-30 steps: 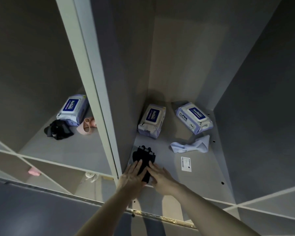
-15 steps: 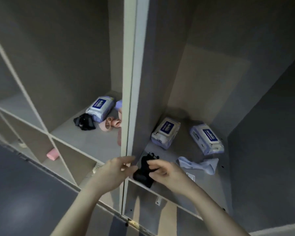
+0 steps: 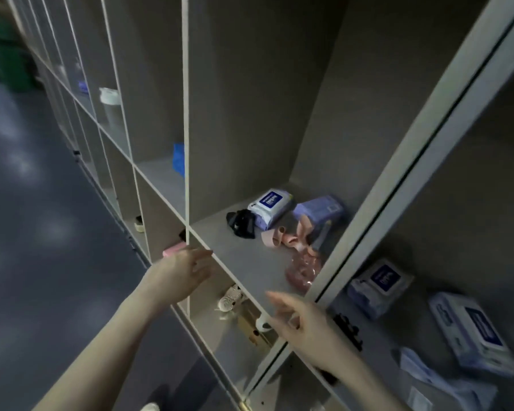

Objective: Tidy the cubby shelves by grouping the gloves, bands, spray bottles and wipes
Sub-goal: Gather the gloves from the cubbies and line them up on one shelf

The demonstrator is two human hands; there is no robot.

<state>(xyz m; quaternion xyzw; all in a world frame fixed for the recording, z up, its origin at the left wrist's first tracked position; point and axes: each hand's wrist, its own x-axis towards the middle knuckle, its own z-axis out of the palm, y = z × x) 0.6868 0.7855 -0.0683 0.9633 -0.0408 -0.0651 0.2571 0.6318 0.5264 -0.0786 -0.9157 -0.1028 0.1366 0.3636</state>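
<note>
Grey cubby shelves (image 3: 244,256) run along a dim room with a dark blue floor (image 3: 42,232), and both hands hang in front of them holding nothing. At the front edge of the shelf board, the left hand (image 3: 180,272) has its fingers spread and relaxed, close to a pink item (image 3: 172,251) that peeks out of the lower cubby. Fingers loosely extended, the right hand (image 3: 297,317) hovers just before the upright divider (image 3: 398,203). Partly hidden behind that wrist, in the right-hand cubby, lies a black glove (image 3: 349,330), with two wipes packs (image 3: 382,284) (image 3: 472,330) farther in and a pale blue cloth (image 3: 428,372) near the front; all are blurred. In the middle cubby a second black glove (image 3: 241,223) touches a wipes pack with a blue label (image 3: 272,204), a purple pack (image 3: 321,209) lies beside that, pink bands (image 3: 288,237) trail forward from the two, and a pink translucent thing (image 3: 303,269) sits against the divider. Below the hands, a lower cubby holds a whitish knit item (image 3: 231,298). Farther left, other cubbies show a blue object (image 3: 178,158) and a white-capped bottle (image 3: 111,109).
</note>
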